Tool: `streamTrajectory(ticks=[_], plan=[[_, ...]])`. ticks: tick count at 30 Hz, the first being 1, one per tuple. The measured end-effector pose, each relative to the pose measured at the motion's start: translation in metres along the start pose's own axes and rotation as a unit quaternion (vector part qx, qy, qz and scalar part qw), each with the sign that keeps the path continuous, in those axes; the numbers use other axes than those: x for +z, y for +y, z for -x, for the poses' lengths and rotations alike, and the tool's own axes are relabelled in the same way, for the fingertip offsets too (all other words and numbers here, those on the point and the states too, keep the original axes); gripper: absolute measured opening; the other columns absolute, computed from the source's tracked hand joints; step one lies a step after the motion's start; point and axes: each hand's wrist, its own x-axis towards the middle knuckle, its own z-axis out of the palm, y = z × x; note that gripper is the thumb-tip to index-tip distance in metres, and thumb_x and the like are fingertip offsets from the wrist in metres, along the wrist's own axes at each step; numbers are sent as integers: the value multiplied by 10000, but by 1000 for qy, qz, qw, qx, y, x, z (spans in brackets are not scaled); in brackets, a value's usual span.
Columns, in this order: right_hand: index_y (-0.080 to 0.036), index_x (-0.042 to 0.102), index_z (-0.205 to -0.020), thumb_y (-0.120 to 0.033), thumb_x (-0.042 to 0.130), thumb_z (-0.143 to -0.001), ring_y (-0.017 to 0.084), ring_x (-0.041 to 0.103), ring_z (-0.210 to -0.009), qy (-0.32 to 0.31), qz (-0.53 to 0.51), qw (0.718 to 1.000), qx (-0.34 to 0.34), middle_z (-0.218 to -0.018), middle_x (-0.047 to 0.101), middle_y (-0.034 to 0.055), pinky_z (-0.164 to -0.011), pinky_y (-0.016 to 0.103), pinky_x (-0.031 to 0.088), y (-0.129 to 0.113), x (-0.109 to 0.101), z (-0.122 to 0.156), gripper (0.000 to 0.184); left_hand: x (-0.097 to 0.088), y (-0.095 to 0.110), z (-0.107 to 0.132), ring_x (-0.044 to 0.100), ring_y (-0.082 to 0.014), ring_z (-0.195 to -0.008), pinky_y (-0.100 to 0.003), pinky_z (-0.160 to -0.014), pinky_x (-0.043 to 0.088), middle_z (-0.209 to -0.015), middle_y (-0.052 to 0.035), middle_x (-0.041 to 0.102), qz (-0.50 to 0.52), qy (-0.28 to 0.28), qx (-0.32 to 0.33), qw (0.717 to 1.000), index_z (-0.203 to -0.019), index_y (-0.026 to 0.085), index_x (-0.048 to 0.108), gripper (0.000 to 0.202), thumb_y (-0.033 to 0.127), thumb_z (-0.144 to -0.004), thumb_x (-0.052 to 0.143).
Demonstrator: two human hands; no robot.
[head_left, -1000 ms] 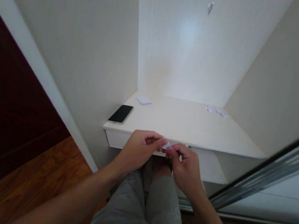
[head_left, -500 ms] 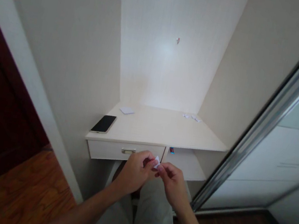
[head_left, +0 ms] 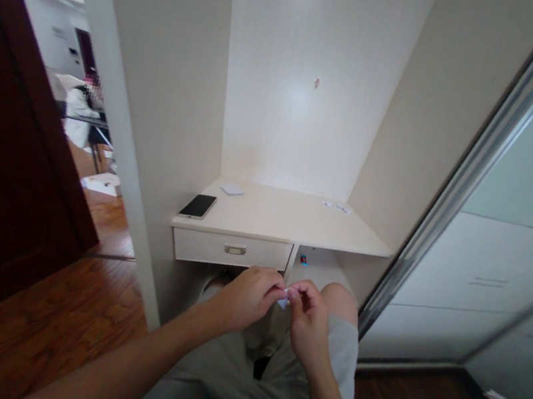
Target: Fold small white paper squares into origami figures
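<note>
A small piece of white paper point(head_left: 282, 302) is pinched between my two hands, in front of the desk and above my lap. My left hand point(head_left: 251, 297) grips it from the left with thumb and fingers closed. From the right, my right hand point(head_left: 307, 317) pinches the same piece, fingertips nearly touching those of the left. Most of the paper is hidden behind the fingers. On the white desk point(head_left: 274, 217) lie a stack of white paper squares point(head_left: 232, 190) at the back left and several small folded paper pieces point(head_left: 343, 208) at the back right.
A phone point(head_left: 198, 206) lies at the desk's left edge. Beneath the top are a drawer point(head_left: 257, 255) and an open shelf holding a small red and blue packet point(head_left: 304, 260). A cabinet wall and sliding door frame flank the desk. Through the doorway at left, a person point(head_left: 84, 103) is visible.
My view has shifted, bringing the doorway and the person beyond into sight. The white paper has turned and now points downward between my fingertips. My right knee shows beside my right hand.
</note>
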Motion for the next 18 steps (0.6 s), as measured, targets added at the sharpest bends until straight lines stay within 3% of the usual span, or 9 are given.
streamTrajectory(ticks=[4, 10, 18], plan=[[-203, 641, -782, -412, 649, -883, 182, 543, -709, 35, -25, 999, 7, -720, 601, 0, -677, 292, 420, 3, 3, -1, 231, 2, 8, 6, 635, -186, -715, -277, -677, 402, -776, -48, 734, -10, 37, -25, 999, -844, 176, 751, 203, 242, -933, 580], [-196, 641, -765, -449, 669, -857, 168, 538, -661, 23, -83, 996, 32, -691, 603, -3, -638, 286, 431, 6, 16, -22, 271, 6, -2, -5, 602, -188, -678, -288, -648, 380, -722, -53, 697, -25, 117, -65, 991, -760, 161, 709, 199, 188, -905, 575], [-196, 654, -836, -441, 787, -762, 152, 553, -659, 2, -142, 987, 77, -756, 656, 5, -639, 278, 443, 12, 27, -64, 288, 1, -15, -26, 631, -206, -769, -308, -738, 472, -814, -68, 716, 42, 192, -105, 975, -812, 175, 719, 192, 287, -922, 609]])
